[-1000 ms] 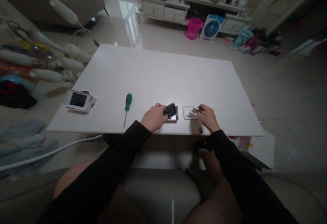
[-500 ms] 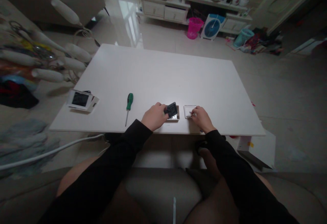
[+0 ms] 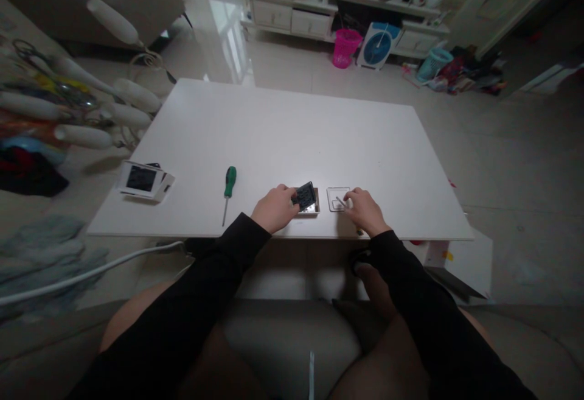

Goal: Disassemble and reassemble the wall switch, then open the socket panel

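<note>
My left hand is closed on the edge of a small black square panel, which tilts above a shallow white box. Light bits show inside the box. My right hand pinches a thin, pale stick-like piece; its exact kind is too small to make out. Under that piece lies a square white frame on the table. Left of my left hand rests a screwdriver with a green handle, its shaft pointing towards me.
On the white table, a white box with a dark window lies at the left end. A tiny dark object is by the front edge, below my right wrist. Beyond the table stand a pink basket and a blue fan.
The pale piece in my right hand has turned and now shows as a thin stick over the frame. My right hand has shifted slightly right. My left hand still holds the black panel.
</note>
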The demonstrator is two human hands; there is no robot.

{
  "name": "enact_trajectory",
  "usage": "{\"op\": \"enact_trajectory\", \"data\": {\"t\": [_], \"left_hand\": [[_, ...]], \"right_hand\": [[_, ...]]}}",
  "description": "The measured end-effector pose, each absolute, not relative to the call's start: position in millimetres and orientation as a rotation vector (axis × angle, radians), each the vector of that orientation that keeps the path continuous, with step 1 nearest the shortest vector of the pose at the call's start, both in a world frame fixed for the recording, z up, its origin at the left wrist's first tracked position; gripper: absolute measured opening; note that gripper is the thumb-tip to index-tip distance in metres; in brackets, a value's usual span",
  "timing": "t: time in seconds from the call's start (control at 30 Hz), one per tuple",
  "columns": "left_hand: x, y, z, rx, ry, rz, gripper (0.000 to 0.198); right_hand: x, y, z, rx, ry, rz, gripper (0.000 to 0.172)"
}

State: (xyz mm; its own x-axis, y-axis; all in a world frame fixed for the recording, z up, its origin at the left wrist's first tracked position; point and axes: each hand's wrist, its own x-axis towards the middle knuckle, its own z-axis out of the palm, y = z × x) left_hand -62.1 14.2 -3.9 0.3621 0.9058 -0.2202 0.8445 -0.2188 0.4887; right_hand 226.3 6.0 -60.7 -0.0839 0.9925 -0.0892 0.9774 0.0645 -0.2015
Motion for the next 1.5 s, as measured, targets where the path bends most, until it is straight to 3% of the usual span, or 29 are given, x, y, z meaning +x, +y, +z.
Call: {"op": "enact_trajectory", "data": {"t": [0.43,0.77,1.33,1.5], "left_hand": [[-58,19,-26,2.046,1.450,0.164,0.027],[-56,25,-23,1.806,1.371,0.386,0.015],[-57,28,-10,1.558,1.214,0.585,0.023],[-58,27,0,1.432,1.122,0.652,0.027]], "right_hand": [[214,1,-40,-2.020,-2.186,0.394,0.016],[208,-1,-37,-1.992,-2.190,0.442,0.015],[200,-3,-43,-1.895,-2.200,0.510,0.013],[191,-2,-46,-1.674,-1.916,0.764,0.035]]}}
